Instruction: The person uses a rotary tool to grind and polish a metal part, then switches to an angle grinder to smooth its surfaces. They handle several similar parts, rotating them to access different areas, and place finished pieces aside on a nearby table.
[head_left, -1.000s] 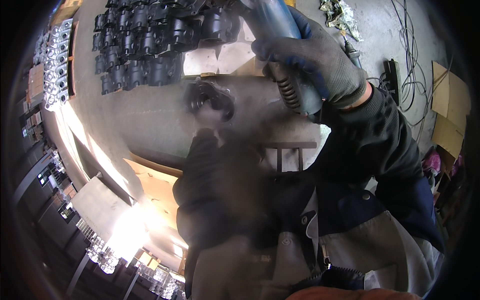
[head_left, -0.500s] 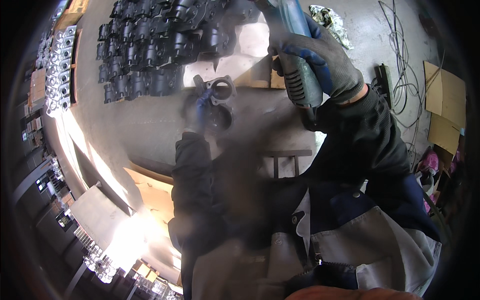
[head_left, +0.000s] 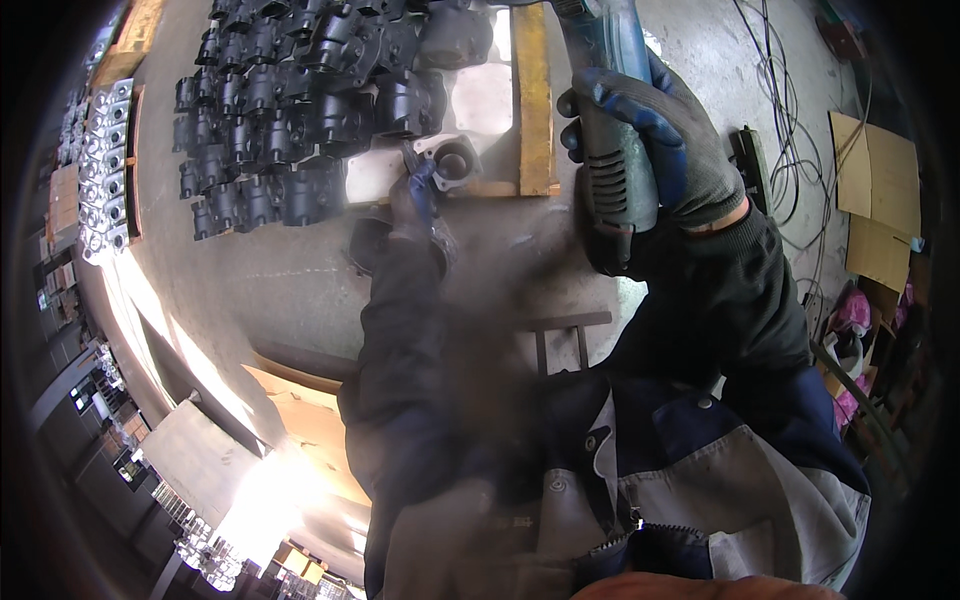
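Note:
My left hand [head_left: 415, 205], in a dark glove with blue patches, is closed on a grey metal casting [head_left: 470, 172] with a round bore and a square flange. It holds the casting above the floor, close to the near edge of a pallet. My arm and hand hide part of it. My right hand [head_left: 695, 150], in a grey and blue glove, grips the body of a teal angle grinder [head_left: 622, 180]. Vent slots show on the near end of the grinder; its far end runs out at the top of the picture.
Rows of black castings [head_left: 265, 140] stand beyond my left hand. A white sheet [head_left: 482, 100] lies beside a wooden plank [head_left: 533, 100]. Black cables [head_left: 790, 130] and cardboard [head_left: 875, 190] are on the right. A metal frame [head_left: 565, 322] stands close to my body.
My left hand has carried the casting slightly farther away and turned it, bringing it against the view of the white sheet. My right hand with the grinder has shifted slightly right and nearer.

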